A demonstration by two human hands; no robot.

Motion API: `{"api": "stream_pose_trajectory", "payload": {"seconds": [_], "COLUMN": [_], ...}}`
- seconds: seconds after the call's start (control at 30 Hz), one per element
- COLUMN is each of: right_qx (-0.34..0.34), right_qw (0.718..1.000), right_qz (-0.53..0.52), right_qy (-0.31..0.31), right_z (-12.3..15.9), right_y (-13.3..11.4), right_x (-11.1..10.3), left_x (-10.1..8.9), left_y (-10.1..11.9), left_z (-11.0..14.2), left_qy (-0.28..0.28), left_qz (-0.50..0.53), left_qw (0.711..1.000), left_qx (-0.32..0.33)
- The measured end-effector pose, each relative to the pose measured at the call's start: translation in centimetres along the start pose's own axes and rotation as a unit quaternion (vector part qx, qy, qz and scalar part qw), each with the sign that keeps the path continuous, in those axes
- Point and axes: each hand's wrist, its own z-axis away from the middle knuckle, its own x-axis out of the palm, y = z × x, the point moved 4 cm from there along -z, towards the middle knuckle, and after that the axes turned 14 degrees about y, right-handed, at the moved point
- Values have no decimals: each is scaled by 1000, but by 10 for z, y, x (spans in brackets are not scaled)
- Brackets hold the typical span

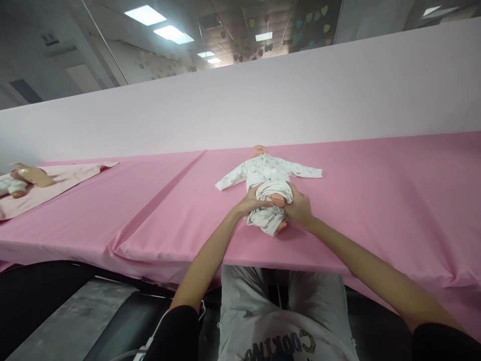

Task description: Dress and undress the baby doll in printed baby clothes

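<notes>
Far out left of both grips, on the pink-covered bench (158, 175), lies a pale mat (78, 183), with a white-clothed bundle (8, 186) cut off by the view's edge and a beige object (37, 176) that may be a bottle; its contents I cannot tell. Coming in to the left grip (252, 202): fingers curled around bunched white trousers (263, 218), thumb laid across toward a bare foot (277, 200), probably to steady it. Between the two grips, here's the doll (259, 149), on its back, head pointing away, sleeves spread wide in a patterned top (259, 171). The gathered cloth rings that foot, bunched perhaps to shorten the leg; a second foot (281, 226) pokes out lower down. And the right grip (298, 204), closed on the trousers' other side, its fingertips partly hidden, seemingly holds the fabric gathered.
</notes>
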Motion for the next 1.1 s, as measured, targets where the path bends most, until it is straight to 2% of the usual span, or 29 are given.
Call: {"api": "stream_pose_trajectory", "payload": {"seconds": [0.1, 0.2, 0.3, 0.37, 0.43, 0.47, 0.63, 0.73, 0.87, 0.97, 1.1], "right_qx": [54, 116, 214, 261, 283, 292, 322, 313, 316, 342, 354], "right_qw": [993, 962, 890, 836, 803, 796, 813, 830, 846, 846, 844], "right_qz": [-103, -241, -371, -428, -458, -463, -440, -426, -408, -400, -399], "right_qy": [-17, -60, -158, -222, -255, -259, -203, -176, -134, -81, -56], "right_z": [-5, -11, -16, -18, -22, -24, -34, -39, -45, -47, -47], "right_y": [2, 5, 8, 11, 15, 18, 34, 43, 57, 66, 68], "right_x": [1, 3, 7, 8, 7, 7, 8, 8, 7, 4, 1], "left_x": [-1, -4, -10, -13, -15, -16, -24, -24, -24, -25, -29], "left_y": [0, -3, -7, -10, -12, -12, -12, -16, -23, -30, -35], "left_z": [-2, -7, -11, -13, -14, -14, -15, -15, -18, -19, -18], "left_qy": [34, 73, 115, 117, 105, 102, 117, 81, 27, -3, -33], "left_qz": [-52, -80, -125, -136, -131, -128, -89, -10, 94, 86, 18], "left_qw": [998, 992, 981, 980, 984, 985, 989, 996, 989, 984, 980], "left_qx": [33, 67, 92, 83, 63, 55, 9, -48, -109, -157, -197]}}
